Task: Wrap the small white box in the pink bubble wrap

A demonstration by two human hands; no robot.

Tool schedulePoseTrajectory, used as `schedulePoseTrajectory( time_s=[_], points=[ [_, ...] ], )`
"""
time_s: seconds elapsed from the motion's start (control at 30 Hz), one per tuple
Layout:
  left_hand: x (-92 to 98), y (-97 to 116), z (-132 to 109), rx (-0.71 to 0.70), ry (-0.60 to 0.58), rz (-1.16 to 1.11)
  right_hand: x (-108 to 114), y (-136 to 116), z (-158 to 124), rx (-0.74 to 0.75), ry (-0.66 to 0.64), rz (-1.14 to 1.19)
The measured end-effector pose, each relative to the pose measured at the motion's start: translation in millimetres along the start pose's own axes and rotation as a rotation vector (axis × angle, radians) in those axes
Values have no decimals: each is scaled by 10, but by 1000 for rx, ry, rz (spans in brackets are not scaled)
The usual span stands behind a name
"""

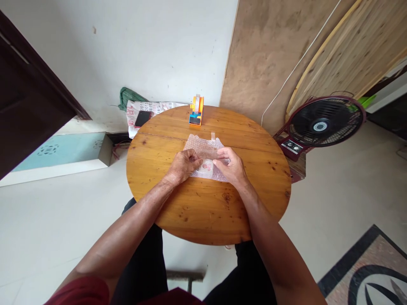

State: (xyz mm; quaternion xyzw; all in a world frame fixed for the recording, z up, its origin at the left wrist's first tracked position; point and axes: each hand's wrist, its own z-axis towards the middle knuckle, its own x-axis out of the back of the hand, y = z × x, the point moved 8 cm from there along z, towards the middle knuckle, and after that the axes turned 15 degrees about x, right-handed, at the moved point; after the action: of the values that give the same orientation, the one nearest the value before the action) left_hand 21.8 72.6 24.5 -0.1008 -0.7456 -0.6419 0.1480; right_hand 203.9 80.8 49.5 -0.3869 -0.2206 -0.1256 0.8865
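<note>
A sheet of bubble wrap [203, 146] lies on the round wooden table, with a small clear, flat item with red marks [207, 167] on it near the front edge. My left hand [186, 164] pinches the left side of the wrap beside that item, its fingers curled and closed. On the other side, my right hand [232, 166] grips the wrap between thumb and fingers, its thumb close to the item. What lies under the fingertips is partly hidden. A short strip of tape [213, 136] sticks out from the wrap's far edge.
An orange and blue tape dispenser [196, 111] stands at the back of the table [203, 207]. Left of it, a phone [142, 119] rests on a printed white sack [132, 111]. A fan [321, 123] stands at the right, beside a wooden panel [257, 55].
</note>
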Motion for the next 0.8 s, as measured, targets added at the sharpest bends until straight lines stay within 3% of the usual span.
schedulePoseTrajectory(
  time_s=[0.1,0.2,0.57,0.8],
  points=[
    [15,30,-19,6,10,26,-39,-228,30,195,-68,5],
    [32,67,-37,15,12,30,-128,-364,29,282,-174,25],
    [40,5,30,53,-32,10,-233,-297,6,261,-244,110],
    [218,-6,-9,124,-218,86,-242,-266,14,263,-238,100]
  ],
)
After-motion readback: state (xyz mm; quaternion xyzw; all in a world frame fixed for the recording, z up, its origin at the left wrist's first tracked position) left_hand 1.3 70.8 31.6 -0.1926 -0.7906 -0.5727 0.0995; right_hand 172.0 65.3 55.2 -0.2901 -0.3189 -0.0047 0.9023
